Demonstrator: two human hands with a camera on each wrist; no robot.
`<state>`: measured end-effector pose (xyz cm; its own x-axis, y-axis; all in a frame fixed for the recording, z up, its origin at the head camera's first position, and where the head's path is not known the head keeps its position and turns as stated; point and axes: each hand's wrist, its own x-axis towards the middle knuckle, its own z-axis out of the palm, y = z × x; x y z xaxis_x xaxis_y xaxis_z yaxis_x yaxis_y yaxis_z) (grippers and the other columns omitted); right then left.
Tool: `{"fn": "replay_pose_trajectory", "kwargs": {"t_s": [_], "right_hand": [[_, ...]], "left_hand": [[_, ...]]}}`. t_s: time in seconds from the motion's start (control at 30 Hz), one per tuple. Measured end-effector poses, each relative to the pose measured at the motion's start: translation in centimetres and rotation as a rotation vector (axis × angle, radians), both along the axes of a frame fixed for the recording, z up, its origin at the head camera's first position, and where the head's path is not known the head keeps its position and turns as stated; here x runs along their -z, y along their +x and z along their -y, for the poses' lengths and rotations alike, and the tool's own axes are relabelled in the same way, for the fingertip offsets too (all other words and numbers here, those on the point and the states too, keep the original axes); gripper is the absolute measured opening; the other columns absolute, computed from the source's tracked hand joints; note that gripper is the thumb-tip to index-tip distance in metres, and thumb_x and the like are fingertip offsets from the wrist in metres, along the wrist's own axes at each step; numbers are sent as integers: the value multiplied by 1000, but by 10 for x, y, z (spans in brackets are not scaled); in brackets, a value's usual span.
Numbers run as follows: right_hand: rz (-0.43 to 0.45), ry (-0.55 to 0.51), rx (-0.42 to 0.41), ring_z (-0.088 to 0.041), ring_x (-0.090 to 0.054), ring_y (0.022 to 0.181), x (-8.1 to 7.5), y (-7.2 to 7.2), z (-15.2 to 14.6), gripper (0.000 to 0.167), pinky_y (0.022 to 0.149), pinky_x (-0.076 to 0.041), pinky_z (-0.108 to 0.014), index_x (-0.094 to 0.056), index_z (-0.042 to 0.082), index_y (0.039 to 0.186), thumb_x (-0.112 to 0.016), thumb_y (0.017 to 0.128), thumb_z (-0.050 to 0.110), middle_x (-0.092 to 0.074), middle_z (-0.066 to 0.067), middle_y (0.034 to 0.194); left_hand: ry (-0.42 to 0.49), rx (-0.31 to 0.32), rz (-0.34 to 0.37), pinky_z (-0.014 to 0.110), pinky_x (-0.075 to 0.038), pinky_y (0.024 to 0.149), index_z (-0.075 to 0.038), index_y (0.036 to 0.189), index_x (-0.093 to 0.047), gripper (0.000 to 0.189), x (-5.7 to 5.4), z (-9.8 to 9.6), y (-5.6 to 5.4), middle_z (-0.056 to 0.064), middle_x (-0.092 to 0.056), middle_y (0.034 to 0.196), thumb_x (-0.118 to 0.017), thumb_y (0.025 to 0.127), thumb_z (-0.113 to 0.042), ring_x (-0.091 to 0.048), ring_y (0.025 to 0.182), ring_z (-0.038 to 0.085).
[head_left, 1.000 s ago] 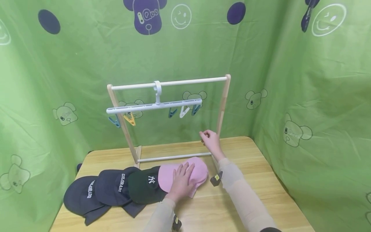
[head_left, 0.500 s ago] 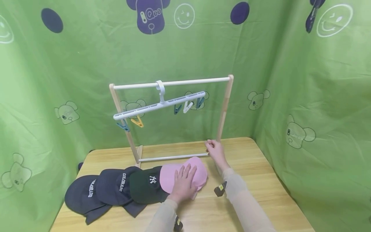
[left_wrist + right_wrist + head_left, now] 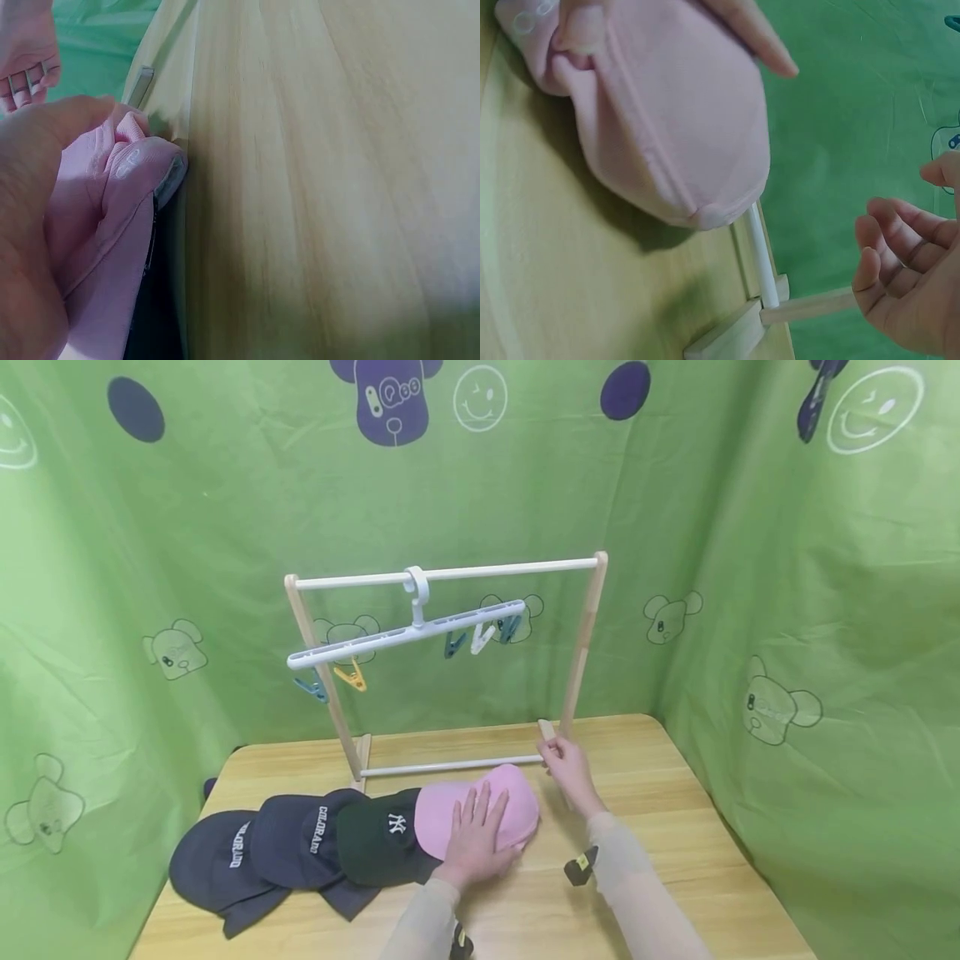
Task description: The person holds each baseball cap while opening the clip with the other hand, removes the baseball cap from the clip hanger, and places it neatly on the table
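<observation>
My left hand (image 3: 474,847) lies over the pink cap (image 3: 519,797), fingers spread across the crown. In the right wrist view its thumb (image 3: 583,30) presses a fold into the cloth, with a finger along the opposite side. Nearer the rack's right foot (image 3: 547,727), my right hand (image 3: 567,768) is raised with loosely bent fingers and nothing in them. The pink cap overlaps a dark green cap (image 3: 371,843) with a white NY logo. Two dark navy caps (image 3: 288,847) with white lettering continue the row to the left.
A wooden rack with a white top bar (image 3: 510,568) stands behind the caps. From it hangs a white clip hanger (image 3: 390,637) with blue, yellow (image 3: 351,675), white and green clips. Green patterned curtain (image 3: 225,485) surrounds the wooden table (image 3: 667,852).
My right hand has dropped from below the hanger's right end to beside the rack's lower bar. The hanger has swung and tilted. My left hand stays on the pink cap, its thumb now further round it.
</observation>
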<state>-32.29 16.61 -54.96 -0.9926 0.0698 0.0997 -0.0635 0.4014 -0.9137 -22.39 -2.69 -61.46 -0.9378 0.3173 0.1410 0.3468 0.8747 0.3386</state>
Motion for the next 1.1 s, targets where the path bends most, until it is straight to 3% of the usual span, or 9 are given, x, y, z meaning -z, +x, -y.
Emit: {"fn": "replay_pose_trajectory", "kwargs": {"t_s": [0.23,0.5,0.7,0.9,1.1], "right_hand": [[3,89,-12,-20,-61,76,2,7,-6,29,68,-51,-26,-64,0,107,-59,96,26,-67,-19,92],[-35,186,-29,-30,-64,93,10,10,-14,31,85,-54,-43,-63,4,114,-60,96,28,-69,-19,103],[-74,244,-71,-30,-62,96,11,15,-19,38,87,-53,-46,-61,2,121,-61,95,30,-67,-17,105],[-115,349,-116,-42,-55,119,11,20,-25,50,104,-41,-61,-55,2,133,-60,95,35,-61,-24,126],[-146,450,-134,-46,-45,131,11,25,-33,57,111,-31,-63,-49,5,140,-58,96,40,-53,-24,139]], "left_hand": [[112,-6,-10,57,-16,121,-24,156,-22,87,-1,8,6,17,-13,163,-60,86,-59,-14,150,39],[213,-2,-42,55,-22,120,-23,152,-33,71,-5,25,14,16,-27,160,-58,92,-51,-24,147,40],[234,-2,-40,55,-23,119,-18,148,-42,60,-13,39,23,16,-37,155,-57,95,-42,-30,145,40],[230,-32,-82,59,-26,117,-17,145,-47,55,-15,61,29,18,-43,151,-57,95,-40,-35,142,41],[220,-86,-122,64,-25,115,-17,142,-50,53,-20,86,33,18,-46,148,-58,95,-39,-35,142,42]]}}
